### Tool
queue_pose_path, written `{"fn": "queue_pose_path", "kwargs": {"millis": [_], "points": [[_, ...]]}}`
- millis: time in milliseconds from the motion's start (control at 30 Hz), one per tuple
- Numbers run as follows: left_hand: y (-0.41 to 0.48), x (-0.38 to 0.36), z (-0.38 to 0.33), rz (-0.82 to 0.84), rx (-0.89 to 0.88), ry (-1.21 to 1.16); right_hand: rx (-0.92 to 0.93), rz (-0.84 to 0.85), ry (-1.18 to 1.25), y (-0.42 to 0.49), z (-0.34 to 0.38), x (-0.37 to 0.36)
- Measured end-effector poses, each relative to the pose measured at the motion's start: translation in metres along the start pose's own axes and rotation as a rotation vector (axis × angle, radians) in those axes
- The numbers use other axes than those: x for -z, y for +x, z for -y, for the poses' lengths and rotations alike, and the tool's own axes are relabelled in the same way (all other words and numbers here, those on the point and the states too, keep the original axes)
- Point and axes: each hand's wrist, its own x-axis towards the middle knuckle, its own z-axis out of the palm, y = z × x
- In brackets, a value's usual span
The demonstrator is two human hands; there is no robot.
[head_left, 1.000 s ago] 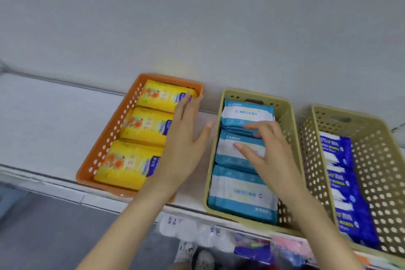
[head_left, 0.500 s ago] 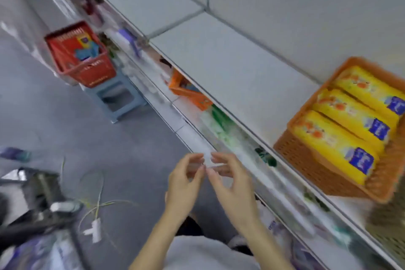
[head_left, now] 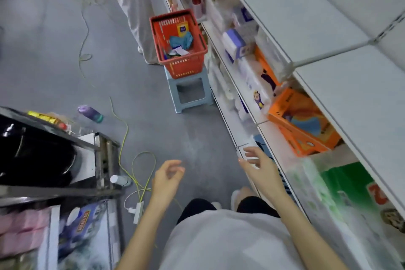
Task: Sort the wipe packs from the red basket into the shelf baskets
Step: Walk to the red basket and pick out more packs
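The red basket (head_left: 198,66) stands on a pale blue stool (head_left: 190,92) up the aisle, against the shelving. Inside it lie teal wipe packs (head_left: 182,40), a yellow pack (head_left: 182,28) and some paper, blurred. My left hand (head_left: 167,180) hangs low in front of me, fingers loosely curled, holding nothing. My right hand (head_left: 262,171) is beside the lower shelf edge, also loose and empty. Both hands are well short of the basket. The shelf baskets are out of view.
White shelving (head_left: 328,55) runs along the right, with orange boxes (head_left: 304,123) and other goods on lower shelves. On the grey floor lie yellow-green cables (head_left: 129,138), a power strip (head_left: 138,212) and a purple bottle (head_left: 89,114). A dark counter (head_left: 43,155) stands left. A person's trouser legs (head_left: 135,6) stand behind the basket.
My view has swung from the shelf baskets down along the aisle to the red basket. My hands left the baskets, came together low, and have now drifted apart, empty.
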Motion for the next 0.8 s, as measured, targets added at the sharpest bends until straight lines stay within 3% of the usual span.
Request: {"fn": "queue_pose_path", "kwargs": {"millis": [333,567,800], "points": [[0.112,-0.025,-0.035,-0.077,0.128,-0.156,0.072,0.204,-0.104,0.183,0.082,-0.033],[0.278,-0.008,-0.138,-0.263,0.079,-0.178,0.172,0.266,-0.125,0.361,0.176,-0.040],[0.391,-0.007,-0.218,-0.245,0.041,-0.142,0.173,0.345,-0.214,0.492,0.234,-0.061]]}}
